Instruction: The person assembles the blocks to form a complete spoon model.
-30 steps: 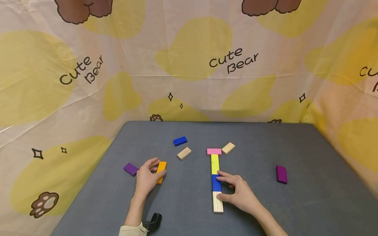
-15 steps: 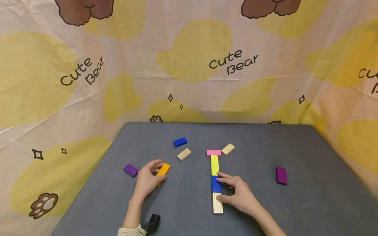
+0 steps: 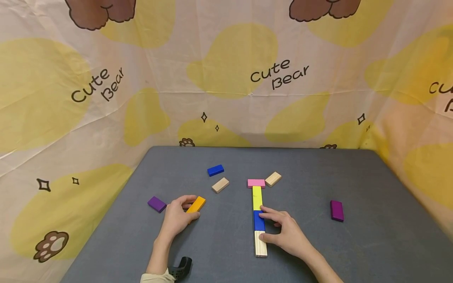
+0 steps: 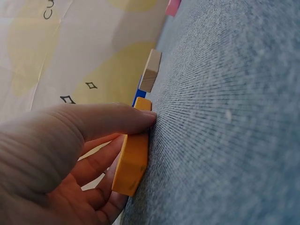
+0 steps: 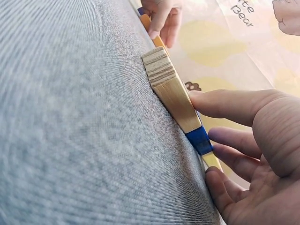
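My left hand (image 3: 175, 216) pinches an orange block (image 3: 196, 204) between thumb and fingers; in the left wrist view the orange block (image 4: 133, 159) is low against the cloth. The block stands slanted, its far end toward the right. With fairly straight fingers, my right hand (image 3: 288, 232) touches a row of blocks: its thumb is on the plain wooden block (image 3: 260, 243), its fingertips by the blue block (image 3: 259, 221) and the yellow block (image 3: 257, 197). A pink block (image 3: 256, 183) lies crosswise at the row's far end.
Loose blocks lie about on the grey table (image 3: 301, 169): a purple one (image 3: 157, 204) left of my left hand, a blue one (image 3: 215, 170) and a wooden one (image 3: 220, 185) farther back, another wooden one (image 3: 273, 179) beside the pink, and a dark purple one (image 3: 337, 211) at right.
The orange block has turned clockwise in my left hand, from nearly straight to slanting, its far end swinging right. My right hand and the row stay put.
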The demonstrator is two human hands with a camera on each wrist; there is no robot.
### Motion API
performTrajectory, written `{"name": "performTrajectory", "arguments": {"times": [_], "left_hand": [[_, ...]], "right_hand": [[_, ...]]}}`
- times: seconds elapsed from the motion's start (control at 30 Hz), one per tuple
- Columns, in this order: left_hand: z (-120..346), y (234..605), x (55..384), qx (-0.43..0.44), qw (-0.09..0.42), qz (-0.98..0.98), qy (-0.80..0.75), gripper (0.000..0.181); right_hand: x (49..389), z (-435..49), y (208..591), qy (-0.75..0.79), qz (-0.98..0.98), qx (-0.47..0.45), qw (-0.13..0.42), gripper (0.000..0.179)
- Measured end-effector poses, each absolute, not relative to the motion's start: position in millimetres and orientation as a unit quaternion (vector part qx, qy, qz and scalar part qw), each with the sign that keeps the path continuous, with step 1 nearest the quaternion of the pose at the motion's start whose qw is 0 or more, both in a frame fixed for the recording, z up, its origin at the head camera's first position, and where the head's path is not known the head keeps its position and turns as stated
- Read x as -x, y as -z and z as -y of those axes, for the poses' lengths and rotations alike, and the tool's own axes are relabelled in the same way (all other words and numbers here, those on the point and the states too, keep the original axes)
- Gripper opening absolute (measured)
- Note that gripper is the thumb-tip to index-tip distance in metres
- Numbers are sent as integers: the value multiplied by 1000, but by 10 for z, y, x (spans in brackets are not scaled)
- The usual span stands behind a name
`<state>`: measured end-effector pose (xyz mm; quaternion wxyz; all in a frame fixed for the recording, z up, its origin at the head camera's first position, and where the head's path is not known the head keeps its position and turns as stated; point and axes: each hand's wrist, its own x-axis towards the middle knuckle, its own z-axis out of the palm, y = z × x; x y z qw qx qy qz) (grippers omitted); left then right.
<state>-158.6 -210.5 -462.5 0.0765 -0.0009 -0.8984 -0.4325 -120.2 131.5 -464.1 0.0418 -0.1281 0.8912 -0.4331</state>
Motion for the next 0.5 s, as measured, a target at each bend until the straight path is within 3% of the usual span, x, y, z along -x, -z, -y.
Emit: {"name": "performTrajectory", "arguments": {"times": [0.5], "left_hand": [[1988, 4581, 1571, 39, 109, 891, 439, 44]], "right_hand": [[1201, -1319, 4642, 438, -887, 142, 32, 58]]}}
